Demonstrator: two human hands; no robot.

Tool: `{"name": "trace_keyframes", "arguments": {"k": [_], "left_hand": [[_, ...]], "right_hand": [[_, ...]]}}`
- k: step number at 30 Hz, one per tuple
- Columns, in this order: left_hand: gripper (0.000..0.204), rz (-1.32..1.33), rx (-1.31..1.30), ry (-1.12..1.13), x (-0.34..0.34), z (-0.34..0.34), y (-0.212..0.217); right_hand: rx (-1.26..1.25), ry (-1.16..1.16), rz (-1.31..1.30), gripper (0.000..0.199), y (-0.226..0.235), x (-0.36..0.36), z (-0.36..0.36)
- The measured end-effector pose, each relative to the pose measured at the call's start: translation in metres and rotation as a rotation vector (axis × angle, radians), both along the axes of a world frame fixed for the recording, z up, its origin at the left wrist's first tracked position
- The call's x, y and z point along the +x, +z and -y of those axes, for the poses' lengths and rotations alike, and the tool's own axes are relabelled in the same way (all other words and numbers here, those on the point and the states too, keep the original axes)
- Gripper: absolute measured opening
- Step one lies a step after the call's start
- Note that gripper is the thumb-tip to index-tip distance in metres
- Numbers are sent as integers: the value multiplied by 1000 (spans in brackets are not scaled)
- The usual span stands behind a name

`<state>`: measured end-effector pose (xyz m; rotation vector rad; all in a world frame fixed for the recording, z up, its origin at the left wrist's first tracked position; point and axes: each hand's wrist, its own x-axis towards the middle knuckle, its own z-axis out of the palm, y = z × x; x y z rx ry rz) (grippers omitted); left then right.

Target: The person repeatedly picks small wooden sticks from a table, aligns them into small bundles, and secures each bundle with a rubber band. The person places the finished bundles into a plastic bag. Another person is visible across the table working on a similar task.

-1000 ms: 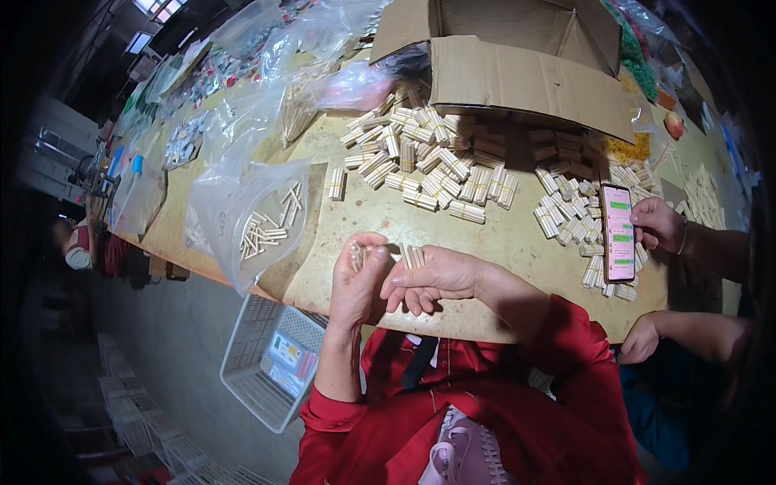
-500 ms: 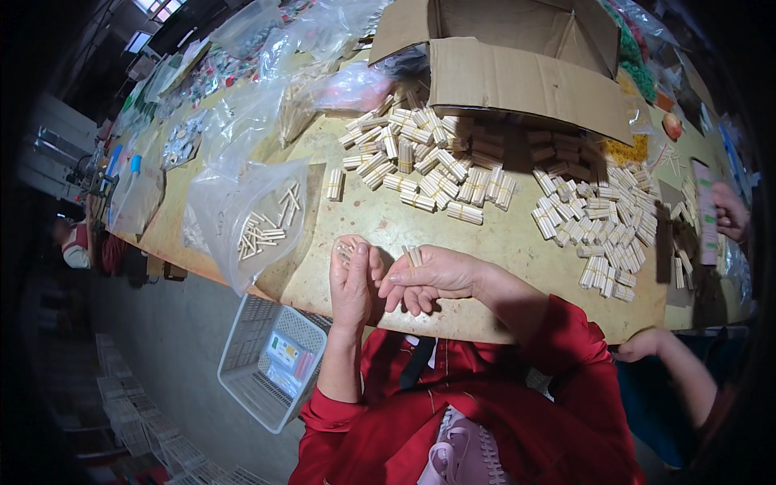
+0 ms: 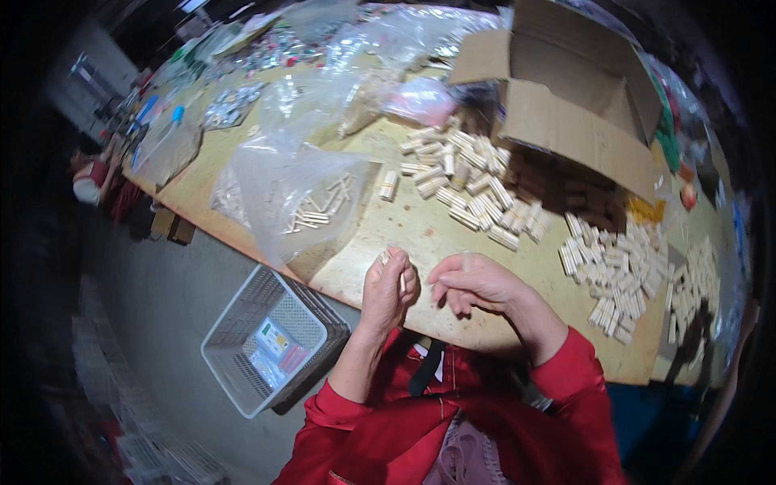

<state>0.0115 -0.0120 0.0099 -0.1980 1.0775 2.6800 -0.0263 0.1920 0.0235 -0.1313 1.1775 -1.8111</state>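
My left hand (image 3: 388,289) is closed around short pale wooden sticks (image 3: 402,282), whose ends show between thumb and fingers. To its right, my right hand (image 3: 483,283) hovers over the table's near edge, fingers loosely bent and apart, with no stick visible in it. A clear plastic bag (image 3: 279,234) lies beyond the left hand, with loose sticks (image 3: 314,217) at its mouth. Farther off is a heap of stick bundles (image 3: 477,190) tied with thin yellowish bands, and a single bundle (image 3: 388,186) lies apart from it.
A large open cardboard box (image 3: 578,141) stands behind the bundles. Another pile of bundles (image 3: 618,271) lies to the right. Below the table's left edge, a grey plastic basket (image 3: 218,347) holds packets. A pink plastic bag (image 3: 420,101) and more clear bags cover the far side.
My hands have moved apart, and the sticks seen in my right hand no longer show there. The whole view has shifted and tilted. The neighbouring person's hands at the right have left sight.
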Motion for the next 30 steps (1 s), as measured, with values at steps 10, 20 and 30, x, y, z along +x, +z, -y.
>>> {"name": "trace_keyframes", "arguments": {"k": [10,20,30], "left_hand": [[22,128,91,57,51,44,-10],[27,20,248,311,37,62,-5],[28,-47,-275,138,29,-11,4]], "right_hand": [[47,-327,232,30,25,-51,101],[336,-98,-402,24,54,-10,106],[343,-227,-671,36,-3,43,78]]}}
